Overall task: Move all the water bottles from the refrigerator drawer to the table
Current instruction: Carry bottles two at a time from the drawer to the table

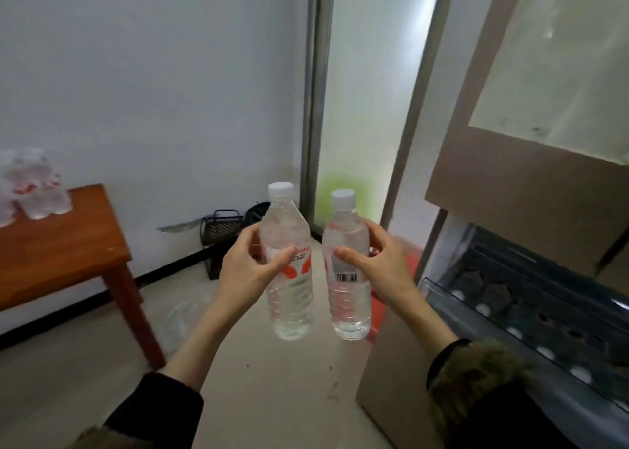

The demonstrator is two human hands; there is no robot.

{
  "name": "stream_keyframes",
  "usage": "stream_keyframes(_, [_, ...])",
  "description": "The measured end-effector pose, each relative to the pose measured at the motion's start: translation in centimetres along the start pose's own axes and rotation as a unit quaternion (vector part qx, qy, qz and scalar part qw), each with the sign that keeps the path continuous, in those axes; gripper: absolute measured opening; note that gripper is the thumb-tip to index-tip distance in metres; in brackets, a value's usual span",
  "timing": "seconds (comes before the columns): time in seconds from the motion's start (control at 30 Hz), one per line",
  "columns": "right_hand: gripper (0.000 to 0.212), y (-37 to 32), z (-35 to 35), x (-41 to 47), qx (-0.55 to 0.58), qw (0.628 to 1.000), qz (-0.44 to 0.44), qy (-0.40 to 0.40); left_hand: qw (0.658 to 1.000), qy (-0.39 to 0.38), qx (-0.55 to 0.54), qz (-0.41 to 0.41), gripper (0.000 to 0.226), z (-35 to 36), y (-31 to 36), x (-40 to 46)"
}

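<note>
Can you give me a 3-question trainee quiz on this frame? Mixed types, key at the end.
1. True or false: each hand holds one upright water bottle.
2. Multiple choice: where do bottles already stand? A) on the floor B) on the wooden table at the left C) on top of the refrigerator
3. Short answer: what in the open refrigerator drawer shows that the job is unfinished?

Key
1. True: the left hand grips the left bottle; the right hand grips the right bottle.
2. B: blurred table bottles stand on the wooden table.
3. White caps of bottles show in the refrigerator drawer.
</note>
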State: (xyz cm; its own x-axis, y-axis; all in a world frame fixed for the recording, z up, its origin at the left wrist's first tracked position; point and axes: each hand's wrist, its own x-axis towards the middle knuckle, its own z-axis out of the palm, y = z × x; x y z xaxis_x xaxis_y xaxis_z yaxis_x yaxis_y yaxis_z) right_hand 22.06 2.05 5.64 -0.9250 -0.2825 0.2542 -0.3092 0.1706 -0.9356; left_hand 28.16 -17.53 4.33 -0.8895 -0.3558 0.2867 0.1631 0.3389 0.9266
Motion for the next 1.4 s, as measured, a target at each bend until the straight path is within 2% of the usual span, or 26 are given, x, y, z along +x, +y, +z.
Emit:
stream_keyframes(0.17, [0.058, -2.1, 13.4, 3.4, 0.031, 0.996, -0.012, -0.085, 0.995, 0.081, 0.055, -0.027, 0.054, -12.2, -3.5, -0.2])
stream_keyframes(0.4, [0.044, -5.6, 32.3, 7.0, 0.057, 0.982, -0.033, -0.177, 0.976, 0.145, 0.145, -0.078, 0.065, -29.4, -9.9, 1.1])
stream_keyframes(0.53, [0.067, -6.9, 40.7, 8.9, 0.050, 0.975, -0.037, -0.213, 0.964, 0.178, 0.162, -0.112, 0.072, -36.7, -12.8, 1.9])
stream_keyframes(0.63, [0.065, -7.2, 46.4, 11.1, 0.039, 0.971, -0.043, -0.232, 0.961, 0.194, 0.151, -0.130, 0.078, -41.0, -14.9, 3.1])
stream_keyframes(0.73, [0.069, -7.4, 51.6, 13.6, 0.035, 0.967, -0.045, -0.249, 0.954, 0.223, 0.141, -0.142, 0.064, -44.7, -17.1, 5.2])
stream_keyframes(0.9, [0.070, -6.0, 60.2, 19.2, 0.015, 0.959, -0.042, -0.282, 0.942, 0.253, 0.146, -0.162, 0.063, -50.6, -21.3, 10.2])
stream_keyframes(1.2, [0.073, -5.5, 74.7, 31.8, -0.058, 0.936, -0.081, -0.336, 0.923, 0.264, 0.187, -0.206, 0.074, -61.0, -27.7, 22.7])
stream_keyframes(1.4, [0.071, -4.7, 82.9, 37.6, -0.080, 0.919, -0.060, -0.383, 0.909, 0.293, 0.181, -0.234, 0.075, -67.6, -33.0, 28.7])
